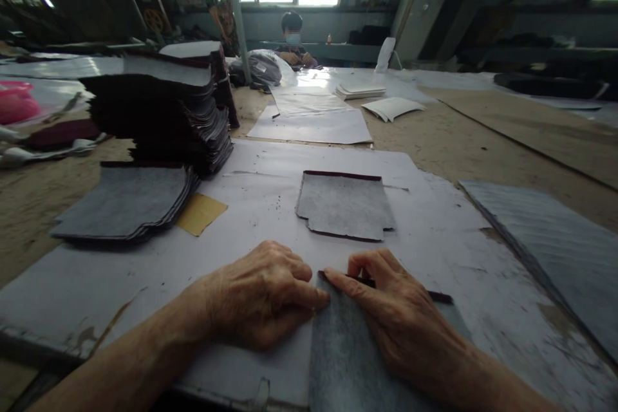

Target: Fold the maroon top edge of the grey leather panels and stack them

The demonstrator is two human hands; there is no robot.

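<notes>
Left hand [270, 296]: fingers loosely curled, one stretched out, its tip at the sheet's left edge near the far corner; whether it grips anything, cannot tell. Right hand [400, 309]: thumb laid out flat toward the same corner, fingers bent over the strip [440, 297]; partly closed, pressing on the far edge, and whether it pinches the material cannot be told. Sheet [340, 354] lies directly under the right hand, at the near side of the white paper [255, 199], running out of view at the bottom. Surface mottled blue-grey, matt, slightly fibrous; the strip along its far edge is narrow, dark maroon, showing on both sides of the right hand. Just beyond the hands, a piece [345, 203] lies flat: same grey, maroon band on its far edge, notched near corners, dark near edge. To the left, a low stack [125, 199] of similar grey pieces, a yellow card [203, 214] beside it, a tall dark pile [167, 109] behind. To the right, larger grey sheets [550, 232]. Far side: loose white sheets [313, 125] and a masked person [292, 45].
</notes>
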